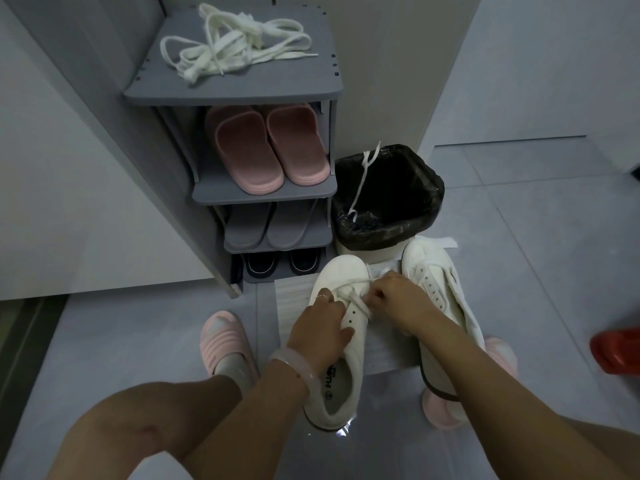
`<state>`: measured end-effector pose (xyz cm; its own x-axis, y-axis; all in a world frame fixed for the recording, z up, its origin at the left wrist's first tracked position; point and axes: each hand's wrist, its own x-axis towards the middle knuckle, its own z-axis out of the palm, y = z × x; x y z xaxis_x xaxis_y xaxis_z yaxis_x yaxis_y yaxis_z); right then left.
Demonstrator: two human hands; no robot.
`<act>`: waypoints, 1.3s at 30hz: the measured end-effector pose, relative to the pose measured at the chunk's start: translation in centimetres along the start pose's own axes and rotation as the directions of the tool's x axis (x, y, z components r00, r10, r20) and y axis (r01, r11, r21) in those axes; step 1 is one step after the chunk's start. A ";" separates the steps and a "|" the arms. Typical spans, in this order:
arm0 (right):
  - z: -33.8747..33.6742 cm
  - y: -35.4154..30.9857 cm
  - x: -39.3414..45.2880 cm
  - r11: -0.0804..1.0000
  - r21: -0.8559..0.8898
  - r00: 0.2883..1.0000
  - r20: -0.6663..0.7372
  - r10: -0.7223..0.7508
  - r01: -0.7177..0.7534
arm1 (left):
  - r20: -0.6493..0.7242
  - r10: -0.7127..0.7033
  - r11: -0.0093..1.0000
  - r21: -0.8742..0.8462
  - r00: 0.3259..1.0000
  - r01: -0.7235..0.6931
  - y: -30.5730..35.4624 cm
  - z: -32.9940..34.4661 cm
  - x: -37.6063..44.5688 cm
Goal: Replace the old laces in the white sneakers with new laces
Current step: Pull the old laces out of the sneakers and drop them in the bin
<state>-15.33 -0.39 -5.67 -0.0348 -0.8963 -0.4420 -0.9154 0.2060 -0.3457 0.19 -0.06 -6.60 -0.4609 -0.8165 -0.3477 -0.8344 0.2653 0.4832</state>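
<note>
Cream-white laces (235, 43) lie on the grey shelf rack (221, 95) at eleven o'clock; below sit pink slippers (266, 150), then grey slippers (270, 225). White sneakers (346, 337), a black bin liner (388, 195), a red object (616, 348) at three o'clock.

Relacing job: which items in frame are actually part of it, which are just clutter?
Part of the job:
left sneaker, under both hands
right sneaker, eyelets bare
lace being worked
lace pile on rack top
bin with a lace hanging in it
left hand
right hand

Clutter:
pink slippers
grey slippers
dark shoes
red object
</note>
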 end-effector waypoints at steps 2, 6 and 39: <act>0.0 -0.2 -0.2 0.988 0.155 1.000 0.003 0.002 -0.002 | 0.003 -0.002 1.000 -0.002 1.000 0.002 0.0 0.0 -0.1; -1.2 -0.3 -1.0 0.506 0.856 0.985 0.023 0.169 -0.106 | 0.007 -0.019 1.000 -0.023 1.000 0.019 -0.1 0.0 -0.1; 3.8 -4.8 -6.2 0.952 -0.216 0.976 0.014 -0.219 0.217 | -0.332 -0.207 0.954 -0.275 0.920 0.116 -0.3 -0.7 2.8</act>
<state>-9.25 5.64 -4.41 0.1725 -0.9142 -0.3668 -0.9656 -0.0832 -0.2465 -0.59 -2.79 -7.14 -0.1511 -0.9765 -0.1535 -0.7666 0.0177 0.6419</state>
